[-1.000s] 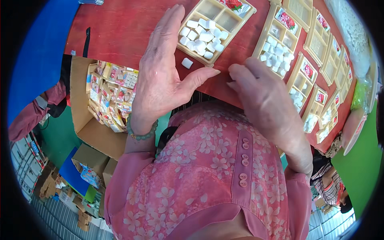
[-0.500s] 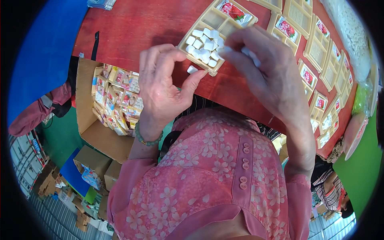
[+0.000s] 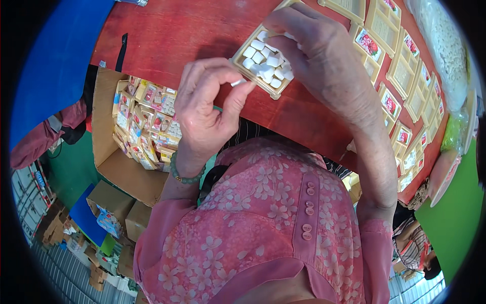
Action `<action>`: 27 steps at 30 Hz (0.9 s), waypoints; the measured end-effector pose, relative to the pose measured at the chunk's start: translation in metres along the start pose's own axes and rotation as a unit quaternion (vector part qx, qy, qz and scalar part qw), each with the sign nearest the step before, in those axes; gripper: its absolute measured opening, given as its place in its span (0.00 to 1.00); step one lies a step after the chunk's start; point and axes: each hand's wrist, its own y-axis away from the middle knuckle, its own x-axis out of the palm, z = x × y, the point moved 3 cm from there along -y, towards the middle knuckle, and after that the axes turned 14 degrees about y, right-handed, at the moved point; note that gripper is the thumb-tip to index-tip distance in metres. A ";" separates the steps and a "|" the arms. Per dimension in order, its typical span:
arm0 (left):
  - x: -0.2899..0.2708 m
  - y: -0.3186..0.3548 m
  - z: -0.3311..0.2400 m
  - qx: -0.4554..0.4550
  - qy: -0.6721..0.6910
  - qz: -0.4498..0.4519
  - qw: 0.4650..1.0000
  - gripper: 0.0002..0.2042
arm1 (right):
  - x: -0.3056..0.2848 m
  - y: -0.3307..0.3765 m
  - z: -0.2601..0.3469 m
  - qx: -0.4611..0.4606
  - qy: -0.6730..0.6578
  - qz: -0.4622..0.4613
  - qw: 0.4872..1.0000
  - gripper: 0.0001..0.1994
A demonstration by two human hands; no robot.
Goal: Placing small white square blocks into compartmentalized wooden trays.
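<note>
- White and small, a tablet-like piece (image 3: 238, 81) sits pinched between thumb and fingertips of the left hand (image 3: 205, 114), fingers curled closed around it, just off the near-left corner of a cream plastic tray (image 3: 242, 59)
- The right hand (image 3: 324, 61) lies over the far side of that tray, fingers bent down among the white pieces (image 3: 266, 63) heaped in its compartment; whether it grips one cannot be told, since the fingertips are hidden
- The tray rests on a red tabletop (image 3: 167, 35), close to its near edge, which runs just under both wrists
- Bare red surface lies open to the left of the tray and beyond it, up to a black strap (image 3: 121, 50) near the left rim
- To the right the table is crowded: a row of more cream trays (image 3: 405, 71), some with red picture cards, reaches along to the far right edge
- Below the left edge of the table stands an open cardboard box (image 3: 109, 126) packed with filled trays, near the left wrist with its green bead bracelet (image 3: 185, 177)
- A pink flowered sleeve (image 3: 162, 228) covers that forearm
</note>
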 end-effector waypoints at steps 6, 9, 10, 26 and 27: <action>0.006 -0.026 -0.002 0.020 0.029 -0.011 0.999 0.09 | -0.012 0.008 -0.007 0.130 -0.065 0.058 0.988 0.12; 0.013 -0.035 0.003 0.034 0.027 -0.013 0.999 0.09 | -0.009 0.024 -0.013 0.131 -0.002 0.007 0.991 0.07; 0.014 -0.037 0.005 0.058 0.026 -0.021 0.998 0.08 | -0.011 0.027 -0.015 0.114 0.025 0.005 0.993 0.08; 0.036 -0.038 -0.021 0.124 -0.101 0.197 0.967 0.29 | -0.038 0.052 -0.029 0.166 -0.011 -0.016 0.986 0.09; 0.042 -0.033 -0.016 0.094 -0.137 0.248 0.954 0.32 | -0.039 0.054 -0.035 0.193 -0.051 -0.007 0.980 0.08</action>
